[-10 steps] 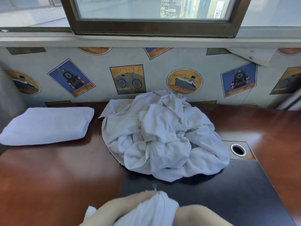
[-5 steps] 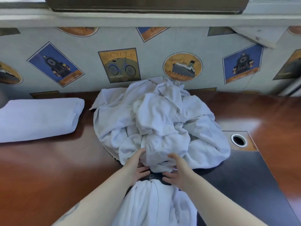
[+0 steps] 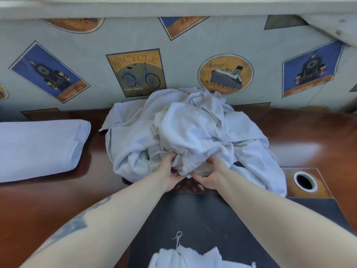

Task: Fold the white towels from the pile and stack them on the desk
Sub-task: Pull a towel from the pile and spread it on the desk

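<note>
A crumpled pile of white towels [image 3: 193,132] lies at the back middle of the wooden desk [image 3: 48,206], against the wall. Both my hands are at its near edge. My left hand [image 3: 168,173] has its fingers curled into the cloth at the pile's front. My right hand [image 3: 209,175] grips the same bunch of towel from the right. A folded white towel [image 3: 40,147] lies flat at the left of the desk. Another white towel [image 3: 185,256] with a loose thread lies at the bottom edge of the view, on the dark desk mat [image 3: 202,215].
A round cable hole [image 3: 305,181] with a white ring sits in the desk right of the pile. The wall behind carries printed pictures of a bicycle [image 3: 136,72] and a ship [image 3: 226,74]. The desk's right side is bare glossy wood [image 3: 318,140].
My hands left the towel at the near edge and reached forward into the pile, where they now grip cloth. The view tilted down and moved closer to the pile.
</note>
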Tool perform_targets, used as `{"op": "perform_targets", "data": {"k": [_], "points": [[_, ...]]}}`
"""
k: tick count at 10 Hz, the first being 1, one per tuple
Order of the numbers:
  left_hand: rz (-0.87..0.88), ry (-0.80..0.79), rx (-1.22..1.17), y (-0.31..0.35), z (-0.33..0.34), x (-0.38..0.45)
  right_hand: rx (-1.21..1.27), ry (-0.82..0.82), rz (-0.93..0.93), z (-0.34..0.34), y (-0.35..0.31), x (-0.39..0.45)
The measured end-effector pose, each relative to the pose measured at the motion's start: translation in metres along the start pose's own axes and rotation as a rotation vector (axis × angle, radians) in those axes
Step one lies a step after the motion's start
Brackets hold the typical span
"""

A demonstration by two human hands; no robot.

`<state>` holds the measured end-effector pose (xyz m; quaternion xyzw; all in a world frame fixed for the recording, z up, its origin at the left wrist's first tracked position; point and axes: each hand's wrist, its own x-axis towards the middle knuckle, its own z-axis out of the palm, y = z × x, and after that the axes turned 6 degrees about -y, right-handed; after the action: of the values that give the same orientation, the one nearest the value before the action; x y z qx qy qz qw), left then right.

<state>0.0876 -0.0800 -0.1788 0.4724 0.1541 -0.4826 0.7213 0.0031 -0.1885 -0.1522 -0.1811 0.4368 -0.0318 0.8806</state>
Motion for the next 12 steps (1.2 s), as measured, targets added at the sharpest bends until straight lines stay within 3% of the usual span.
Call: {"op": "perform_targets", "data": {"k": [2, 3, 4, 5, 6, 7, 8, 9, 10, 12], "points": [[0.078, -0.086, 0.027, 0.051, 0.034, 0.037, 0.157, 0.008, -0.050, 0.028, -0.053, 0.032], [0.095, -0.121, 0.036, 0.072, 0.050, 0.046, 0.191, -0.091, -0.120, 0.037, -0.060, 0.041], [0.011, -0.132, 0.026, 0.066, 0.044, 0.044, 0.144, -0.082, -0.131, 0.032, -0.053, 0.042], [-0.136, -0.108, 0.195, 0.049, 0.021, 0.034, -0.072, 0.044, -0.058, 0.009, -0.034, 0.035], [-0.176, -0.103, 0.346, 0.037, 0.007, 0.010, -0.405, 0.076, -0.086, -0.014, -0.011, 0.009], [-0.164, -0.095, 0.658, 0.019, -0.014, -0.039, -0.807, 0.023, -0.097, -0.039, 0.028, -0.037], [-0.142, -0.192, 1.009, -0.004, -0.048, -0.105, -1.182, -0.304, -0.008, -0.076, 0.076, -0.099], [-0.122, -0.286, 1.239, -0.029, -0.083, -0.172, -1.438, -0.436, 0.004, -0.105, 0.121, -0.153], [-0.043, -0.277, 1.331, -0.064, -0.105, -0.229, -1.462, -0.347, -0.167, -0.123, 0.143, -0.181], [0.292, 0.157, 1.485, -0.141, -0.101, -0.278, -1.326, -0.157, -0.319, -0.137, 0.148, -0.205]]}}
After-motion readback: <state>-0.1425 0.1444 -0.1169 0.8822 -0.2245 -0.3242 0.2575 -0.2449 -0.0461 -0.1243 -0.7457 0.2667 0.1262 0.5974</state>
